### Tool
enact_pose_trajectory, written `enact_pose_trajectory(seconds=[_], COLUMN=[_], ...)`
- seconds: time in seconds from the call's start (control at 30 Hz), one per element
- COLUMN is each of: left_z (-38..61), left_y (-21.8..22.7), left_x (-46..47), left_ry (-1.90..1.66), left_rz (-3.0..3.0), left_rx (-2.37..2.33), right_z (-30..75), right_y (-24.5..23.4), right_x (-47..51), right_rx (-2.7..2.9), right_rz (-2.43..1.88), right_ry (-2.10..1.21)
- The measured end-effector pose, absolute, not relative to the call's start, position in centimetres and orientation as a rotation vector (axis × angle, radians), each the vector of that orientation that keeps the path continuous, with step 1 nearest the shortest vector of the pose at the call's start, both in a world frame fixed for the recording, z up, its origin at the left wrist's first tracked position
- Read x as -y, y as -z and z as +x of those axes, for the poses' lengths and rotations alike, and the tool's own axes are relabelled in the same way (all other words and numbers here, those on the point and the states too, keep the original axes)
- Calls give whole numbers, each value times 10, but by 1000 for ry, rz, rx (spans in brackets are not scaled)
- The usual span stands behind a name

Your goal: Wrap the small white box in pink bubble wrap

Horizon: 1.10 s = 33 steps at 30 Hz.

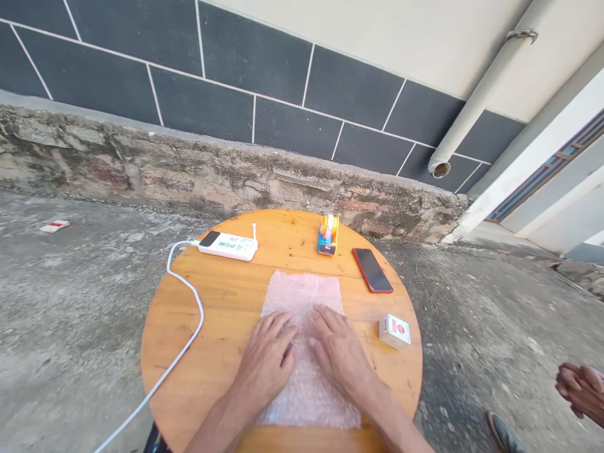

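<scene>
A sheet of pinkish clear bubble wrap (306, 289) lies flat on the round wooden table (207, 352) in front of me. My left hand (268, 349) rests palm down on its left edge, fingers slightly bent and thumb apart. On the right side of the sheet lies my right hand (337, 349), palm down with the fingers stretched forward. Neither hand grips anything that I can see. To the right of the right hand stands a small white box (394, 331) with a red mark.
Behind the wrap stands a yellow and blue tape dispenser (328, 234), with a red-edged phone (372, 270) to its right. A white power-bank-like device (228, 245) trails a white cable (201, 302) off the table. Another person's hand (582, 389) shows at far right. A stone-based wall (212, 179) runs behind.
</scene>
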<state>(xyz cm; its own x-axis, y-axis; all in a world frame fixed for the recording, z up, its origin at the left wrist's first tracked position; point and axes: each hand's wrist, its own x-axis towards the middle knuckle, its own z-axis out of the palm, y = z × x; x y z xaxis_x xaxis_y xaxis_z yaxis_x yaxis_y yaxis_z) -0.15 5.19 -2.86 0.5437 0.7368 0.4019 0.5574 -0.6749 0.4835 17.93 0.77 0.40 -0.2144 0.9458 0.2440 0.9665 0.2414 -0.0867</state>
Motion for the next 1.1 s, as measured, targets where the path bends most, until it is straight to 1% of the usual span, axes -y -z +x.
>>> enact_pose_trajectory(seconds=[0.1,0.27,0.37,0.53,0.73,0.97,1.1], left_z=[-1,-1,-1,-2,-1,-3,-6], left_y=[29,29,28,29,29,32,22], left_x=[-52,-51,-51,-52,-52,-53,-51], left_ry=[-851,-872,-914,-888,-866,-847,-762], left_rz=[2485,2481,2468,2472,2473,2460,2445], left_rx=[-1071,-1077,-1073,-1079,-1083,-1096,-1069], right_z=[172,208,212,195,218,200,196], right_y=[-2,-3,-3,2,0,3,9], right_x=[-30,-53,-50,-45,-46,-47,-50], right_rx=[2343,2213,2147,2288,2099,2148,2129], right_rz=[-1720,-1868,-1918,-1753,-1940,-1896,-1908], right_ry=[98,193,232,151,215,187,194])
